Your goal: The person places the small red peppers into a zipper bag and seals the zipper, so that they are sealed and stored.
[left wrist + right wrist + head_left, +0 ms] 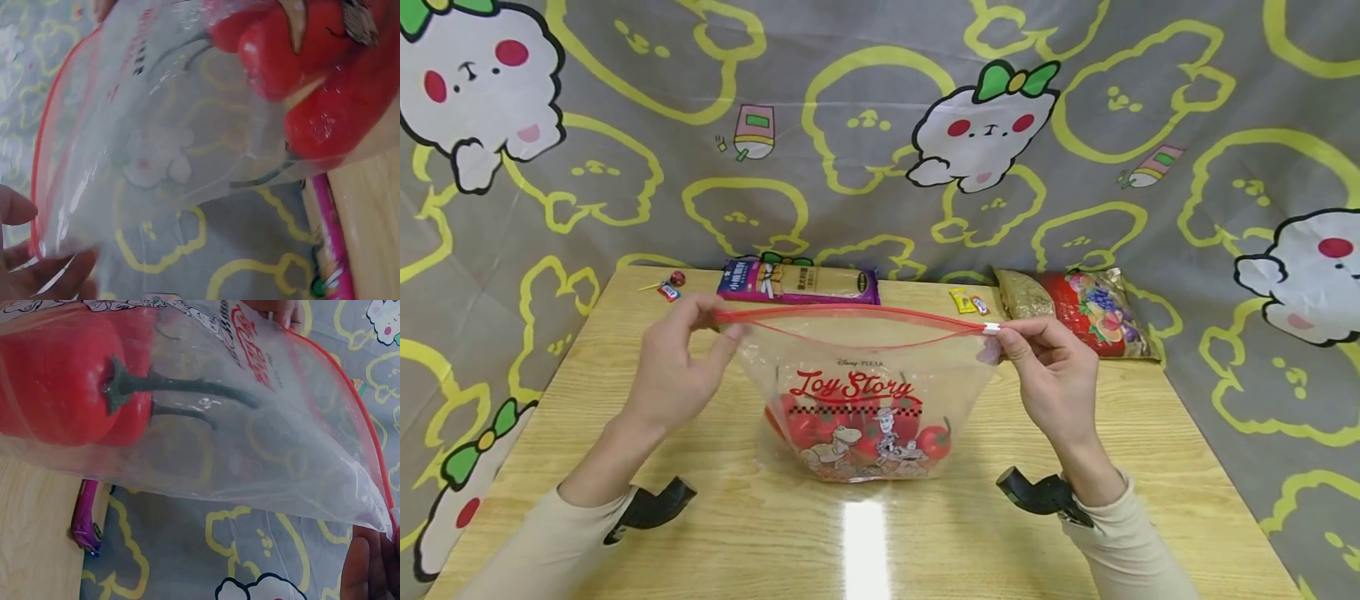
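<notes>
A clear zip bag [865, 333] printed with "Toy Story" stands on the table, its red-edged mouth parted in the middle. Several red peppers [69, 375] with green stems lie inside; the print covers part of them in the head view. My left hand [681, 358] pinches the top left corner of the bag between thumb and fingers. At the opposite corner, my right hand [1056, 375] pinches the edge right at the white slider [991, 328]. Between both hands the red zip strip [857, 308] is stretched across.
Along the back of the wooden table [715, 517] lie a purple noodle packet [805, 282] and, to its right, a red and gold bag [1082, 312]. Small wrapped candies [962, 300] sit between them. A lollipop [677, 278] is at the back left. A patterned cloth [865, 225] hangs behind.
</notes>
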Tool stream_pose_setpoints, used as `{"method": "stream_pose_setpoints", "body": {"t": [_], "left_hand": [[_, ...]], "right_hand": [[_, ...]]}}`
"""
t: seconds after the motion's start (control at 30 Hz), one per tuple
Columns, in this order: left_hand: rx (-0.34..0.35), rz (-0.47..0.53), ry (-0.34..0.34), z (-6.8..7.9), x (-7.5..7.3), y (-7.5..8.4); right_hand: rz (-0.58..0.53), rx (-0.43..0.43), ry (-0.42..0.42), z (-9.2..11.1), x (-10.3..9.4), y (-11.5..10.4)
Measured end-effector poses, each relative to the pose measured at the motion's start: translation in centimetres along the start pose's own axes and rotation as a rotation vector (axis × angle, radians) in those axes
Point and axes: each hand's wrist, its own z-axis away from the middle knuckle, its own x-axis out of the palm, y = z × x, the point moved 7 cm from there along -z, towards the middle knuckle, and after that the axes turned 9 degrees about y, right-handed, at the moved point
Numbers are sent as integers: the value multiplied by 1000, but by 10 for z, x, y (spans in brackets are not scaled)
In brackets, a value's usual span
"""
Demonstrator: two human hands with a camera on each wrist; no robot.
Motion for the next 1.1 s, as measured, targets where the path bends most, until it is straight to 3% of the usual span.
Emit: {"method": "stream_pose_setpoints", "body": {"t": [0.1, 0.17, 0.3, 0.43, 0.57, 0.7, 0.83, 1.1], "left_hand": [[257, -78, 56, -7, 10, 32], [430, -115, 51, -11, 25, 59], [593, -206, -151, -14, 76, 104], [601, -353, -358, -17, 130, 126], [568, -401, -452, -22, 161, 129], [545, -351, -468, -26, 174, 129], [553, -295, -452, -27, 175, 132], [574, -315, -462, -28, 177, 135]], "right_hand": [[3, -2, -6, 0, 0, 0], [-13, 2, -14, -1, 2, -1], [-66, 18, -17, 0, 2, -3], [-115, 44, -9, 1, 1, -4], [-102, 28, -19, 2, 1, -7], [-119, -1, -47, 2, 2, -8], [-125, -17, -61, 3, 4, -10], [-95, -53, -68, 5, 7, -11]]}}
